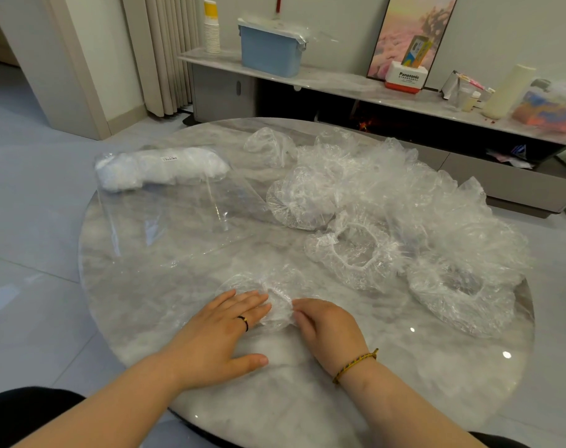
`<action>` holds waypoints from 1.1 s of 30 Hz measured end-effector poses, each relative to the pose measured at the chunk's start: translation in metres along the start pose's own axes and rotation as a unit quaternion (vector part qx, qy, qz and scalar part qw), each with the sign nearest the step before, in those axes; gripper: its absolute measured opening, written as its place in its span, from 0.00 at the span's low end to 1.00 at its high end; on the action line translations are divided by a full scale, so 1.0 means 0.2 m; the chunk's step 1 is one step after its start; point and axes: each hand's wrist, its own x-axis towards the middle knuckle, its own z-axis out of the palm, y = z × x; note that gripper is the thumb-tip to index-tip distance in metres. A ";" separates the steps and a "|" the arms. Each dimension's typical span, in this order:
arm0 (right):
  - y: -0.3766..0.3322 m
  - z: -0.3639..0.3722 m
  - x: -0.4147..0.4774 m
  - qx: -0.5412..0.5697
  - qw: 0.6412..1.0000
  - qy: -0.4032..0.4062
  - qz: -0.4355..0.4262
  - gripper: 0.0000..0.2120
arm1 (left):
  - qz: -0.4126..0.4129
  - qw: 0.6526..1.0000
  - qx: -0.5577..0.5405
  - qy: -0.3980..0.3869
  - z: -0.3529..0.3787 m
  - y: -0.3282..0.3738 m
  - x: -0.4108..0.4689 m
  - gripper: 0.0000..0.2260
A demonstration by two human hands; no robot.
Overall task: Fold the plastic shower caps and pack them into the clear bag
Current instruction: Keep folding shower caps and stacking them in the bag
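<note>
- Both hands sit close together near me: my left hand (223, 324) presses flat on the crinkled clear plastic shower cap (275, 297), while my right hand (326, 328) curls at its rim, grip unclear.
- I'd press the air out before creasing.
- The flat clear plastic bag (178, 208) waits far left.

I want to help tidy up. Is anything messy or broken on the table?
Nothing looks broken or spilled. The loose shower caps lie in a crumpled heap on the right of the table, still unfolded; the clear bag holds neat folded ones.
</note>
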 end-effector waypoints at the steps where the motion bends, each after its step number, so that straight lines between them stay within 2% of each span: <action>1: 0.01 -0.01 0.00 0.038 0.999 -0.004 0.014 0.13 | 0.007 1.000 -0.008 0.003 0.00 0.00 0.00 0.24; 6: -0.01 -0.06 0.00 0.117 0.992 -0.023 0.049 0.11 | 0.013 0.998 -0.019 0.052 0.00 -0.01 0.03 0.22; 8: -0.01 -0.06 -0.01 0.102 0.992 -0.068 0.030 0.21 | -0.003 0.998 -0.046 0.039 -0.02 -0.01 0.03 0.21; 10: -0.03 -0.06 -0.02 0.037 0.993 -0.109 -0.016 0.34 | -0.008 0.996 -0.064 0.055 -0.02 -0.02 0.03 0.21; 11: -0.03 -0.05 -0.02 0.007 0.992 -0.120 -0.035 0.34 | -0.014 0.994 -0.088 0.057 -0.04 -0.01 0.03 0.22; 12: -0.03 -0.05 -0.02 -0.011 0.991 -0.125 -0.039 0.31 | -0.024 0.990 -0.125 0.061 -0.05 -0.02 0.02 0.24; 13: -0.02 -0.06 -0.01 -0.020 0.991 -0.127 -0.036 0.25 | -0.060 0.982 -0.154 0.090 -0.05 -0.03 0.02 0.24; 15: -0.01 -0.08 -0.01 -0.014 0.994 -0.105 -0.022 0.19 | -0.125 0.957 -0.251 0.069 -0.04 -0.06 0.01 0.12; 16: 0.01 -0.08 0.00 0.011 0.996 -0.088 -0.009 0.18 | -0.155 0.934 -0.316 0.057 -0.05 -0.08 0.01 0.09; 18: 0.02 -0.11 0.01 0.089 0.992 -0.085 0.030 0.17 | -0.207 0.894 -0.393 0.058 -0.06 -0.12 0.01 0.14; 21: 0.05 -0.15 0.02 0.218 0.963 -0.111 0.110 0.09 | -0.250 0.854 -0.450 0.074 -0.13 -0.13 0.01 0.12; 26: 0.03 -0.13 0.02 0.371 0.895 -0.100 0.226 0.14 | -0.326 0.804 -0.477 0.140 -0.16 -0.09 0.03 0.04; 27: 0.02 -0.12 0.02 0.373 0.893 -0.095 0.234 0.13 | -0.345 0.801 -0.463 0.157 -0.16 -0.09 0.03 0.08; 28: 0.01 -0.11 0.02 0.360 0.899 -0.087 0.234 0.12 | -0.364 0.809 -0.427 0.176 -0.16 -0.08 0.04 0.12; 30: 0.01 -0.08 0.02 0.326 0.914 -0.067 0.232 0.10 | -0.340 0.871 -0.257 0.243 -0.14 -0.06 0.03 0.15; 32: 0.00 -0.05 0.02 0.306 0.921 -0.053 0.236 0.10 | -0.199 0.926 -0.063 0.314 -0.12 -0.02 0.03 0.13; 33: 0.00 -0.05 0.02 0.302 0.921 -0.048 0.241 0.10 | -0.125 0.940 -0.017 0.316 -0.10 0.02 0.04 0.14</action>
